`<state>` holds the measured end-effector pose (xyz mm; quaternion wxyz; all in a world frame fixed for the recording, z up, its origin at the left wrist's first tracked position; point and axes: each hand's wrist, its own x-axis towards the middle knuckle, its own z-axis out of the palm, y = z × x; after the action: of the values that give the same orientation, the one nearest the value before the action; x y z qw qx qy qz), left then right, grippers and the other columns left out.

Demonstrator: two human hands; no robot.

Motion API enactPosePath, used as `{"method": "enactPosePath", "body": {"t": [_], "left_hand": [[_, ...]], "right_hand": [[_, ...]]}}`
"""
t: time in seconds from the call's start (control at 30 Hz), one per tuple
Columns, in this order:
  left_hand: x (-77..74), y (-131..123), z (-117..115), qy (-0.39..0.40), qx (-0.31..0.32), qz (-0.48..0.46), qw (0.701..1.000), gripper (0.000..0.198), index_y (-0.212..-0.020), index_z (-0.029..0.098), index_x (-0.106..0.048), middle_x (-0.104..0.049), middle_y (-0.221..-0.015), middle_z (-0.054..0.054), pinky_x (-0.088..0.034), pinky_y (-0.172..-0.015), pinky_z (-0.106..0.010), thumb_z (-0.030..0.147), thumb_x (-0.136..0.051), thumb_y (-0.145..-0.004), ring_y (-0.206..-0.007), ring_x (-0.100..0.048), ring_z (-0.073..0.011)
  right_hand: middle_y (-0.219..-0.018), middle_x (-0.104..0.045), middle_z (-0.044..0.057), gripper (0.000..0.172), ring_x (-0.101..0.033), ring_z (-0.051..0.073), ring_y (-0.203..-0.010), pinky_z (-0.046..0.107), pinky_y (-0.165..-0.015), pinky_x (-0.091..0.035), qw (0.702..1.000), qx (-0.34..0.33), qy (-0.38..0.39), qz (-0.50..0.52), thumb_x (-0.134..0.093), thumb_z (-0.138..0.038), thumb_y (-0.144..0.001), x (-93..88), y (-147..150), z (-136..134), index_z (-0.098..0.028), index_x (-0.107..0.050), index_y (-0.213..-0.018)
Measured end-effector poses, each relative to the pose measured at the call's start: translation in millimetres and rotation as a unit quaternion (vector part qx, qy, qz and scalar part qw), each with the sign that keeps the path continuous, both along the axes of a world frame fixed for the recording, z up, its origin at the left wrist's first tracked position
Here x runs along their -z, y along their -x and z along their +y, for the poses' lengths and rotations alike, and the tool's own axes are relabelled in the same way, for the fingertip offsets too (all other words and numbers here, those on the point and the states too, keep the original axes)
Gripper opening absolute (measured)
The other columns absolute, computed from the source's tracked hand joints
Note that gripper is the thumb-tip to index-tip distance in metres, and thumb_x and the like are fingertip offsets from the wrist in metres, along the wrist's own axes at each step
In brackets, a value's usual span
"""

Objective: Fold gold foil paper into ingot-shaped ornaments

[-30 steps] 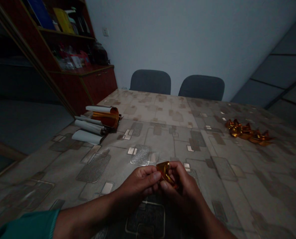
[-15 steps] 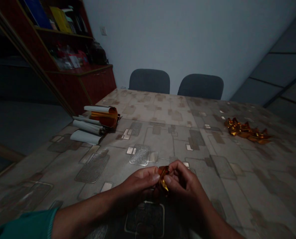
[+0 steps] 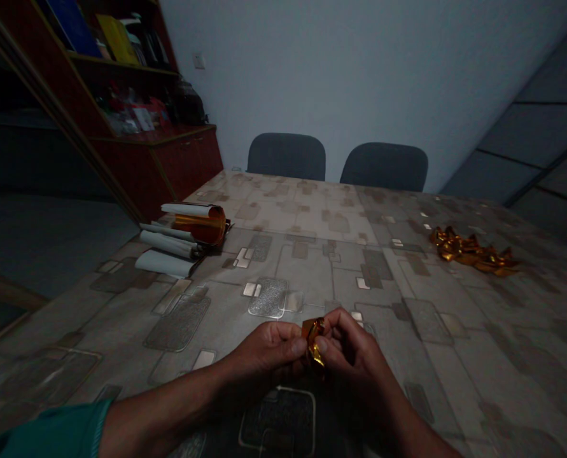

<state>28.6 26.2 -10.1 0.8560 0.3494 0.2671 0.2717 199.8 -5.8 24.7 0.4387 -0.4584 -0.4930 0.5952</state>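
At the lower centre of the frame, the left hand [image 3: 276,348] and the right hand [image 3: 349,348] both pinch a small piece of gold foil [image 3: 317,356] between their fingers, thumbs on the near side, over the patterned tabletop [image 3: 312,267]. Shiny gold pieces [image 3: 471,253] lie clustered at the right; curled gold-and-pale sheets [image 3: 168,262] rest at middle left. Two grey chairs [image 3: 287,156] stand beyond, at upper centre.
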Motion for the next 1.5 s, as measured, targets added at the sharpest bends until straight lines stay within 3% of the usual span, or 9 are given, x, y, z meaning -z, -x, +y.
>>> {"method": "enactPosePath", "body": {"t": [0.3, 0.53, 0.7, 0.83, 1.03, 1.23, 1.4, 1.5], "left_hand": [[-9.9, 0, 1, 0.023, 0.012, -0.045, 0.999, 0.038, -0.090, 0.012, -0.070, -0.070, -0.085, -0.008, -0.048, -0.081, -0.031, 0.045, -0.080, -0.075, -0.080, -0.067, -0.0191], [-20.3, -1, 1, 0.026, 0.005, -0.054, 0.998, 0.034, -0.096, 0.012, -0.068, -0.070, -0.092, -0.009, -0.048, -0.082, -0.030, 0.042, -0.076, -0.081, -0.083, -0.066, -0.0177], [-24.5, 2, 2, 0.021, 0.048, -0.083, 0.995, 0.037, -0.107, 0.012, -0.067, -0.070, -0.091, -0.010, -0.046, -0.086, -0.033, 0.042, -0.071, -0.085, -0.087, -0.066, -0.0195], [-21.7, 5, 2, 0.028, 0.065, -0.082, 0.994, 0.034, -0.101, 0.012, -0.069, -0.069, -0.090, -0.009, -0.045, -0.087, -0.034, 0.040, -0.073, -0.083, -0.086, -0.065, -0.0196], [-18.4, 8, 3, 0.055, 0.059, -0.049, 0.996, 0.036, -0.099, 0.011, -0.070, -0.069, -0.085, -0.007, -0.043, -0.078, -0.025, 0.042, -0.075, -0.082, -0.080, -0.064, -0.0152], [-17.8, 11, 4, 0.083, 0.071, -0.028, 0.994, 0.041, -0.096, 0.011, -0.070, -0.066, -0.083, -0.006, -0.039, -0.061, -0.019, 0.044, -0.081, -0.076, -0.069, -0.060, -0.0115], [-17.6, 9, 4, 0.073, 0.086, -0.036, 0.993, 0.042, -0.089, 0.012, -0.071, -0.068, -0.085, -0.007, -0.043, -0.070, -0.024, 0.046, -0.084, -0.070, -0.074, -0.062, -0.0150], [-17.7, 9, 4, 0.064, 0.088, -0.031, 0.994, 0.042, -0.089, 0.012, -0.071, -0.068, -0.085, -0.007, -0.043, -0.069, -0.026, 0.049, -0.082, -0.071, -0.073, -0.062, -0.0157]], "right_hand": [[-0.066, -0.056, -0.003, 0.032, -0.050, 0.011, -0.054, 0.023, -0.051, -0.038, 0.991, -0.037, 0.057, 0.119, -0.061, -0.051, -0.089, 3.5, -5, 2, -0.020, -0.054, -0.086], [-0.068, -0.057, 0.000, 0.031, -0.052, 0.011, -0.053, 0.023, -0.048, -0.044, 0.982, -0.052, 0.112, 0.146, -0.068, -0.048, -0.086, 7.7, -9, 2, -0.019, -0.059, -0.089], [-0.074, -0.059, 0.002, 0.030, -0.051, 0.011, -0.056, 0.021, -0.050, -0.045, 0.971, -0.074, 0.124, 0.193, -0.069, -0.043, -0.087, 1.9, -9, 0, -0.017, -0.065, -0.102], [-0.080, -0.063, 0.004, 0.031, -0.052, 0.010, -0.057, 0.019, -0.047, -0.044, 0.956, -0.107, 0.151, 0.227, -0.074, -0.039, -0.083, -0.1, -10, -2, -0.017, -0.065, -0.104], [-0.067, -0.056, -0.002, 0.031, -0.039, 0.006, -0.043, 0.016, -0.037, -0.034, 0.946, -0.133, 0.201, 0.216, -0.075, -0.042, -0.081, 3.2, -14, -1, -0.017, -0.065, -0.097], [-0.056, -0.048, -0.004, 0.026, -0.036, 0.008, -0.041, 0.020, -0.037, -0.032, 0.963, -0.123, 0.188, 0.146, -0.071, -0.046, -0.083, 15.5, -16, -3, -0.021, -0.069, -0.087], [-0.055, -0.050, -0.003, 0.027, -0.046, 0.011, -0.045, 0.023, -0.043, -0.040, 0.969, -0.128, 0.164, 0.131, -0.071, -0.047, -0.082, 17.7, -17, -3, -0.021, -0.071, -0.090], [-0.053, -0.048, -0.004, 0.031, -0.045, 0.011, -0.045, 0.023, -0.043, -0.039, 0.963, -0.143, 0.187, 0.130, -0.070, -0.050, -0.082, 17.8, -18, -3, -0.020, -0.071, -0.090]]}}
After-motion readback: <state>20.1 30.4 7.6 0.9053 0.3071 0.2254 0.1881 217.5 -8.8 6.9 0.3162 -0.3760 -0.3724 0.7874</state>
